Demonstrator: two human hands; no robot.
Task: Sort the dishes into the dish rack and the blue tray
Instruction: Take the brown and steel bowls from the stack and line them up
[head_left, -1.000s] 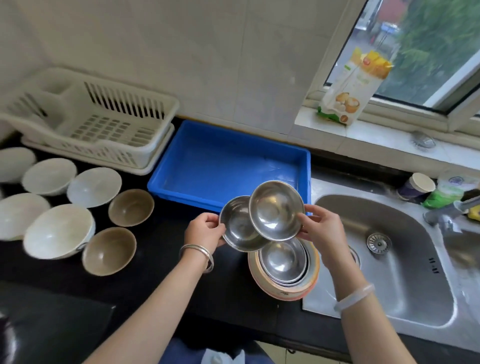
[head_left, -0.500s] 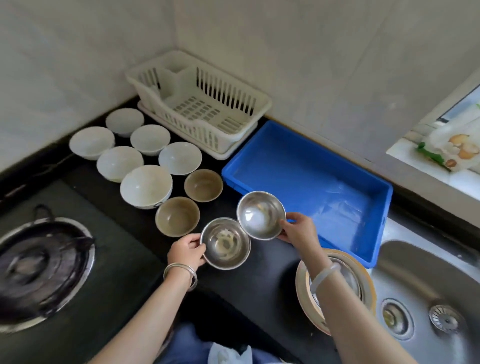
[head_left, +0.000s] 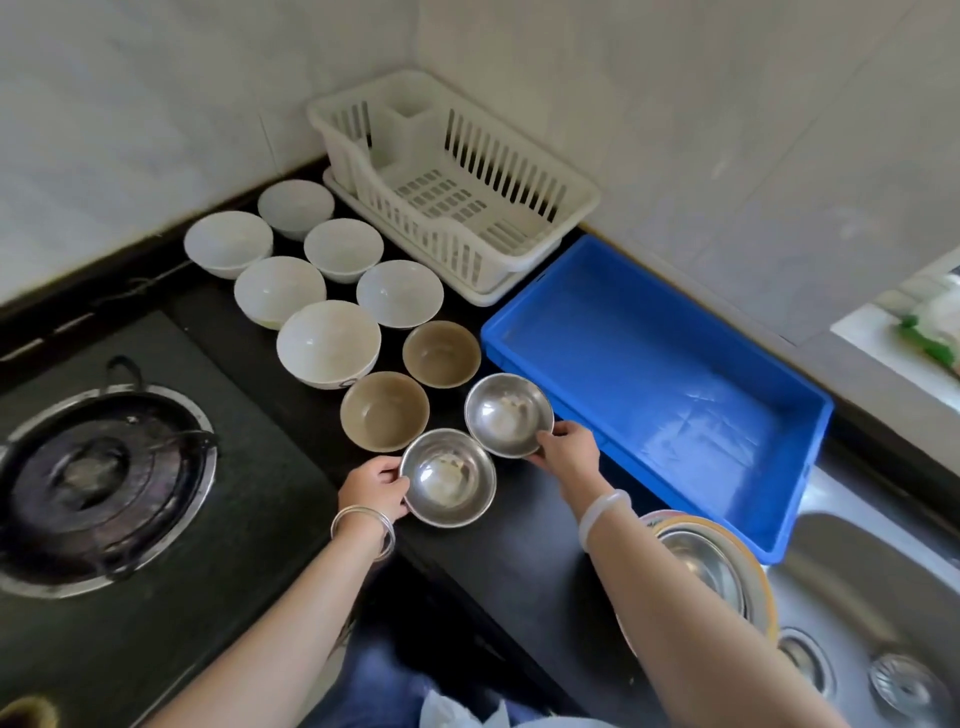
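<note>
My left hand (head_left: 373, 486) grips the rim of a small steel bowl (head_left: 448, 478) low over the black counter. My right hand (head_left: 567, 451) holds a second steel bowl (head_left: 508, 414) by its near rim, just left of the blue tray (head_left: 649, 374). Two brown bowls (head_left: 385, 410) sit right behind them, with several white bowls (head_left: 328, 343) further back. The white dish rack (head_left: 447, 192) stands in the corner with nothing in it. A stack of plates with a steel bowl (head_left: 711, 566) on top sits by the sink, partly hidden by my right forearm.
A gas burner (head_left: 98, 478) fills the left side of the counter. The steel sink (head_left: 872, 623) lies at the right, with its drain at the lower right. A food packet (head_left: 930, 332) sits on the windowsill at the far right.
Both hands carried their steel bowls left, away from the stack by the sink, and lowered them to the counter beside the brown bowls. The view swung left onto the burner.
</note>
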